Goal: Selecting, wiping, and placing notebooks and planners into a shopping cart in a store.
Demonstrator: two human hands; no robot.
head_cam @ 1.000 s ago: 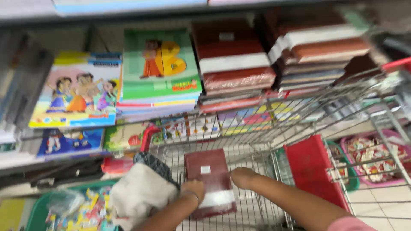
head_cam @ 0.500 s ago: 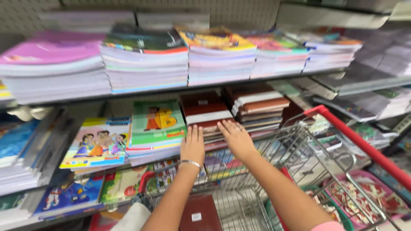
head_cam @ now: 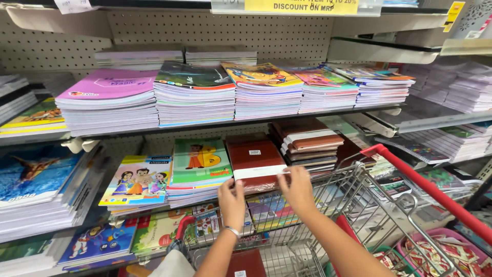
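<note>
- Both hands rest on the dark red rectangular notebook (head_cam: 254, 159) atop its middle-shelf stack.
- Left hand (head_cam: 231, 197) grip pinches its front edge; right hand (head_cam: 297, 189) likewise.
- Wire shopping trolley (head_cam: 359, 205) stands just below the notebook.

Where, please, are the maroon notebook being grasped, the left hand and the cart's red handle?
maroon notebook (head_cam: 254, 156), head view, middle of its cover.
left hand (head_cam: 231, 197), head view, back of the hand.
red handle (head_cam: 428, 185), head view, mid-bar.

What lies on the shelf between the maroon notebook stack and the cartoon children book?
In the head view, a green cartoon book stack lies between the maroon notebook stack and the cartoon children book.
</note>
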